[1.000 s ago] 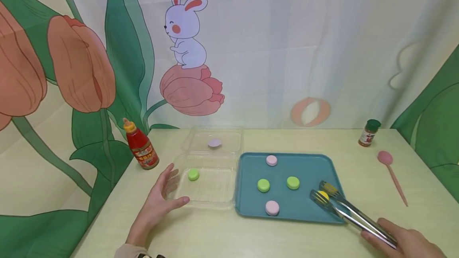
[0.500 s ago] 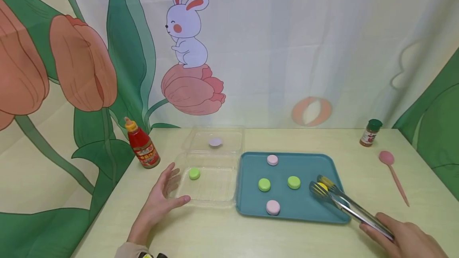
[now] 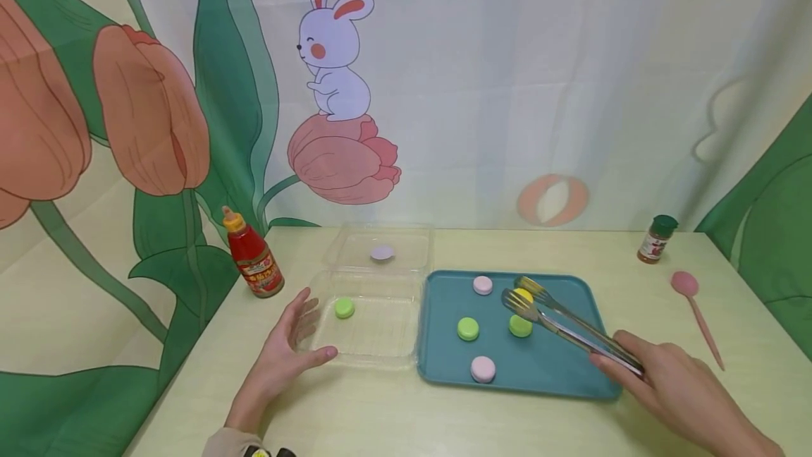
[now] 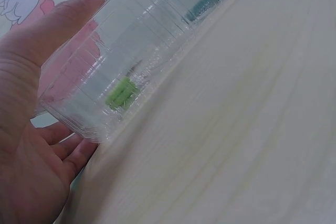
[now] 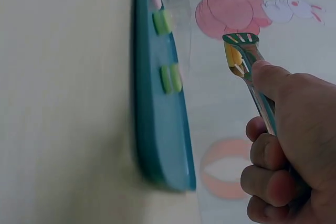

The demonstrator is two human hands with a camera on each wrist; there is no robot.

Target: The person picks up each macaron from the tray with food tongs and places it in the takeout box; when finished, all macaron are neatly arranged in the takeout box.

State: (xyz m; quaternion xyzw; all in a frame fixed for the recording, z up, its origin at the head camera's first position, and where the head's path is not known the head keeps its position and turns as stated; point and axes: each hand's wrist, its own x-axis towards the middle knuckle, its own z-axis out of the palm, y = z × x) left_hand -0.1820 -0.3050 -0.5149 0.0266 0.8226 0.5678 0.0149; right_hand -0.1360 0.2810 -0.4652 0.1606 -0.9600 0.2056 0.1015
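Observation:
Metal tongs (image 3: 580,333) are gripped in the right hand (image 3: 679,386), a yellow macaron (image 3: 523,295) between their tips. In the right wrist view the tongs (image 5: 262,106) and the yellow macaron (image 5: 232,56) are raised above the blue tray (image 5: 165,129). On the tray (image 3: 558,372) lie two green macarons (image 3: 468,328) and two pink ones (image 3: 483,369). The left hand (image 3: 279,358), thumb and fingers spread, is at the left side of a clear plastic box (image 3: 380,358); a green macaron (image 3: 344,307) is inside. The left wrist view shows the hand (image 4: 31,103) around the box's corner.
The box's raised lid (image 3: 412,245) holds a pale oval spot (image 3: 382,252). A red sauce bottle (image 3: 256,263) stands at the left, a spice jar (image 3: 656,239) at the back right, with a pink spoon (image 3: 698,316) near it. A printed curtain (image 3: 469,90) hangs behind.
The right hand has moved left and away from the person, carrying the tongs and yellow macaron from the tray's right side to above the right-hand green macaron. The left hand stays in place.

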